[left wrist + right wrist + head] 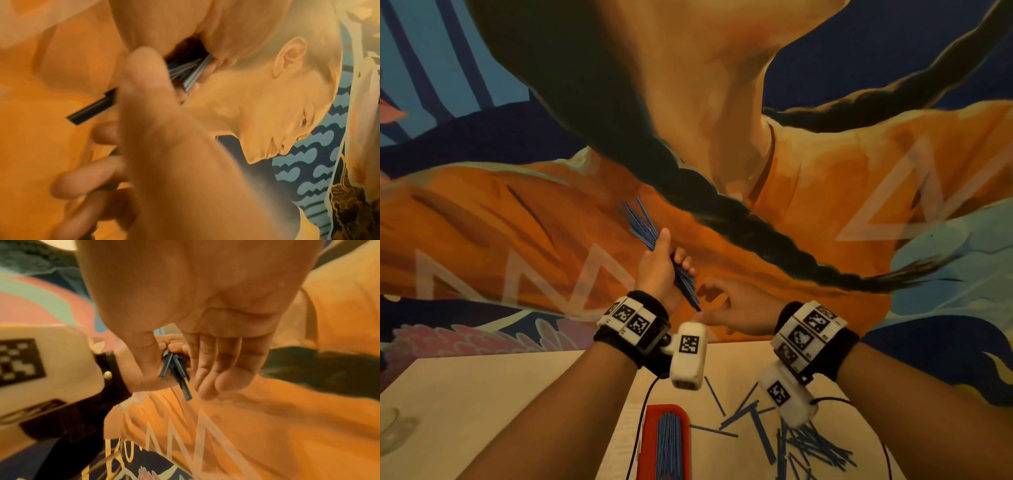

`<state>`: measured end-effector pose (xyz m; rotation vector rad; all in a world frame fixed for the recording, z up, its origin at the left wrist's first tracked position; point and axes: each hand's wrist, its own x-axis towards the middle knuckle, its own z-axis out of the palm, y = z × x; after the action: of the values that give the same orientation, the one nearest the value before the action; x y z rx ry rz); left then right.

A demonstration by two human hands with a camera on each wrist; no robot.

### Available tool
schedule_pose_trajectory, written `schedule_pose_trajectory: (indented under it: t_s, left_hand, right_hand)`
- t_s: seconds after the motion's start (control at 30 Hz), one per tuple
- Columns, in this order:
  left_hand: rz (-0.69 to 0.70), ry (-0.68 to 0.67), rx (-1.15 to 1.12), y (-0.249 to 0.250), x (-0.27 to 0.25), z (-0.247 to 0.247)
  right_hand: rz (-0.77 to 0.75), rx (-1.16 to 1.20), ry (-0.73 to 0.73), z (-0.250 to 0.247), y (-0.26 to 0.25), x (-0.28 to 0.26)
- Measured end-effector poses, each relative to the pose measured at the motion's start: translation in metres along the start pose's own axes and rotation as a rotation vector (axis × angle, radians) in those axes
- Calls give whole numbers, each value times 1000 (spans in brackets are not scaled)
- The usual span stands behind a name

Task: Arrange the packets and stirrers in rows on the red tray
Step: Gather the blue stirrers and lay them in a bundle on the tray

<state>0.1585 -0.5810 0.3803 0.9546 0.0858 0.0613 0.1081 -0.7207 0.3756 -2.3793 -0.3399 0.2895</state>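
My left hand (671, 251) is raised in front of the wall and grips a bundle of blue stirrers (642, 222) around its middle, thumb on top. The bundle fans out above the fist, and its lower ends (176, 369) stick out below. My right hand (717, 301) hovers just right of those lower ends, with straight fingers (218, 369) that hold nothing. In the left wrist view my thumb (148, 97) hides most of the bundle (185, 71). Low down, the red tray (649, 442) holds a neat row of stirrers (669, 445). No packets show.
Several loose blue stirrers (801, 442) lie scattered on the light wooden table (482, 394), right of the tray. A clear glass object (393, 428) sits at the table's left edge. Thin cables (643, 404) run past the tray. A painted mural (517, 212) fills the wall behind.
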Motion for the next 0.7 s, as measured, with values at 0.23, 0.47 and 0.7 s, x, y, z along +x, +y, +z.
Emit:
schedule_pose_trajectory:
  t_s: [0.23, 0.47, 0.7]
  left_hand:
    - [70, -98, 117, 13, 0, 2]
    - [151, -240, 390, -2, -7, 3]
    - [164, -200, 569, 6, -6, -2]
  right_hand:
    - [345, 1150, -49, 12, -3, 5]
    - [227, 1352, -86, -4, -21, 18]
    - [173, 798, 140, -19, -33, 26]
